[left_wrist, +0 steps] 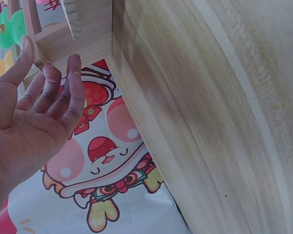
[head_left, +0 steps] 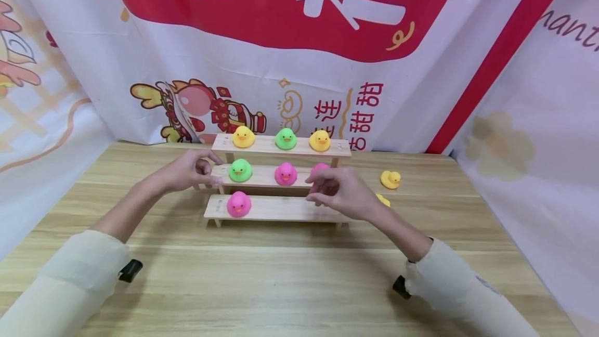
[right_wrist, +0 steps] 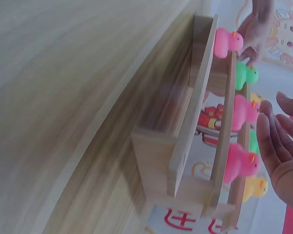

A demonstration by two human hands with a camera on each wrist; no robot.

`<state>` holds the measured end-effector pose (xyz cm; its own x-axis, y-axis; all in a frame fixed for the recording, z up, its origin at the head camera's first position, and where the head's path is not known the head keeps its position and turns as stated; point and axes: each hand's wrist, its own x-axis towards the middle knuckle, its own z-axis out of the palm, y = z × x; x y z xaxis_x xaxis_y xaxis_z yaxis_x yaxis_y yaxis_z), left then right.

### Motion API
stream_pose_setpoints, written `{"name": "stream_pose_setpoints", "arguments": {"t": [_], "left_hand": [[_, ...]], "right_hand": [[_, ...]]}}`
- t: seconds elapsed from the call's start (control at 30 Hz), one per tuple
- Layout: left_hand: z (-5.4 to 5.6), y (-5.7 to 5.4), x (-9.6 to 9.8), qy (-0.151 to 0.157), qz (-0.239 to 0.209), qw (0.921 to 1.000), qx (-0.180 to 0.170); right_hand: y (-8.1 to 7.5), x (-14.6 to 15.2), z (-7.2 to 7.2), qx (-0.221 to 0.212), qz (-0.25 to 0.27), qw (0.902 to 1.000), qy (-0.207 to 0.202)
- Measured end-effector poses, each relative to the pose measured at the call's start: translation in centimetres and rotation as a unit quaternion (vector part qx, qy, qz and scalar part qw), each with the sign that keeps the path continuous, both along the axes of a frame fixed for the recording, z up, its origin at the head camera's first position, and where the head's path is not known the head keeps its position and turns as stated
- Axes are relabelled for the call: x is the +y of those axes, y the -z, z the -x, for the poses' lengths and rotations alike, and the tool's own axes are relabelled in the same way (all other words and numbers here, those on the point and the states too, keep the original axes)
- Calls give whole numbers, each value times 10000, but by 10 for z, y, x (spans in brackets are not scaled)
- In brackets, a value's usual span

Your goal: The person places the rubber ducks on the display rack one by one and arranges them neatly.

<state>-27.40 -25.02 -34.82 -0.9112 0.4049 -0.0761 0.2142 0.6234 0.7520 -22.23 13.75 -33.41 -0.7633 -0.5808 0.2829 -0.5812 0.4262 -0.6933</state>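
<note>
A three-tier wooden stand (head_left: pixel 285 214) holds small rubber ducks. My left hand (head_left: pixel 187 171) is at the left end of its middle board, thumb and fingertips around the board's end; the thumb tip meets the board's edge in the left wrist view. Nearby on that board are a green duck (head_left: pixel 240 170) and a pink duck (head_left: pixel 285 174). My right hand (head_left: pixel 348 191), fingers loosely bent and holding nothing, hovers before the stand's right side. It partly hides another pink duck (head_left: pixel 320 167). On the bottom board, one pink duck (head_left: pixel 239 204) sits at the left.
Along the top board stand a yellow duck (head_left: pixel 243 137), a green duck (head_left: pixel 286 139) and a second yellow duck (head_left: pixel 320 141). Right of the stand, a yellow duck (head_left: pixel 390 179) lies on the wooden table (head_left: pixel 281 280), with another partly behind my right hand. A printed cloth (head_left: pixel 262 61) hangs behind.
</note>
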Motion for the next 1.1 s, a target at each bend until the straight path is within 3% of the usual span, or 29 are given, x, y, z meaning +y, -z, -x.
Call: {"name": "stream_pose_setpoints", "arguments": {"t": [0.33,0.6,0.87,1.1], "left_hand": [[0,0,0,106,81,9999,-7],[0,0,1,-55,101,9999,-60],[-1,-1,3,-86,76,9999,0],[2,1,0,4,109,9999,-78]], "right_hand": [[4,22,-1,-34,15,9997,224],[2,39,1,-39,90,9983,583],[4,72,15,-331,-136,9914,1255],[14,106,27,-583,-616,9856,1462]]}}
